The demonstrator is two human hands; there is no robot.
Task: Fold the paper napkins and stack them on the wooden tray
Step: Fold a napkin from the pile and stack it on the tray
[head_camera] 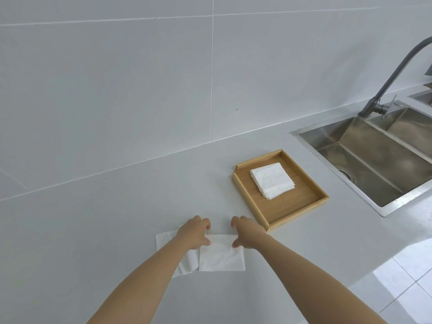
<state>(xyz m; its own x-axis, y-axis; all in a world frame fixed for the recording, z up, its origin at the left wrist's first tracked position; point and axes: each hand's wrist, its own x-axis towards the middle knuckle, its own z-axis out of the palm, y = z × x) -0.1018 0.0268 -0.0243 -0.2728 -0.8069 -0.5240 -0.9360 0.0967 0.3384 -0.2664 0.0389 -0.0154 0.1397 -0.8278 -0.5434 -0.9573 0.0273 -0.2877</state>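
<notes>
A white paper napkin (221,256) lies flat on the grey counter, folded to a rectangle. My left hand (195,232) rests on its far left corner and my right hand (247,233) on its far right corner, fingers curled down onto the paper. A second, unfolded napkin (164,239) lies partly under my left hand and forearm. To the right stands the wooden tray (287,206) with a stack of folded napkins (272,181) in its far half.
A steel sink (374,160) with a curved tap (395,73) is set into the counter right of the tray. A tiled wall runs along the back. The counter's front edge drops to a tiled floor (402,281) at the lower right.
</notes>
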